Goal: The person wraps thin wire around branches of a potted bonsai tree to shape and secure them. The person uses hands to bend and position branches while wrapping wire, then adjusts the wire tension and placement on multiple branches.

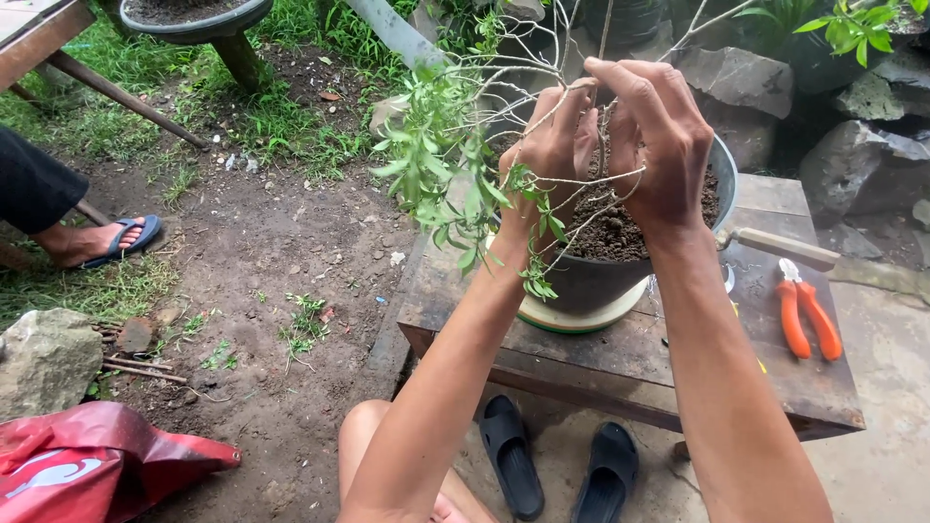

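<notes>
A small potted tree with thin pale branches and green leaves [441,165] grows in a dark round pot [591,281] filled with soil, standing on a low wooden table [630,363]. My left hand [554,145] is closed around a thin branch near the trunk. My right hand [659,136] pinches the same cluster of branches from above, its fingers curled over them. Both hands hover over the soil and touch the twigs. The trunk's base is hidden behind my hands.
Orange-handled pliers [809,320] and a wooden-handled tool [780,247] lie on the table's right side. Black sandals [557,465] sit under the table. Another person's foot in a blue sandal [102,242] is at left, a red bag [87,460] and a rock [44,358] lower left, rocks behind.
</notes>
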